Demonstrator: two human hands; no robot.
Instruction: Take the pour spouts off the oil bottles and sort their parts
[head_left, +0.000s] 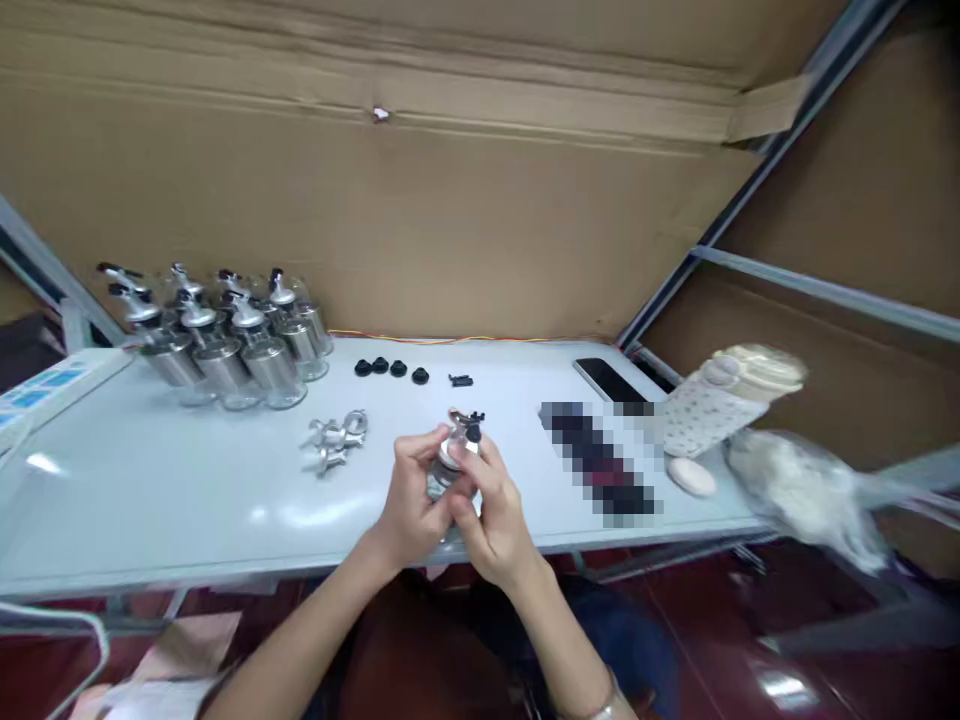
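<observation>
Near the table's front edge, a small glass oil bottle [442,472] stands between my two hands. My left hand [416,500] wraps round its side, and my right hand [491,505] has its fingers on the silver pour spout [454,452] at the top. A black piece shows at the spout's tip. My fingers cover much of the bottle's body. Ahead of my hands lie small black parts [461,380] and several round black stoppers [390,368]. To the left, loose silver spout parts [337,435] lie in a cluster.
Several steel-sleeved oil bottles with spouts [217,350] are grouped at the back left, beside a white power strip [60,385]. At right are a phone [611,382], a patterned tumbler [712,400], a white oval object [691,477] and a plastic bag [802,485]. Cardboard [480,230] walls the back.
</observation>
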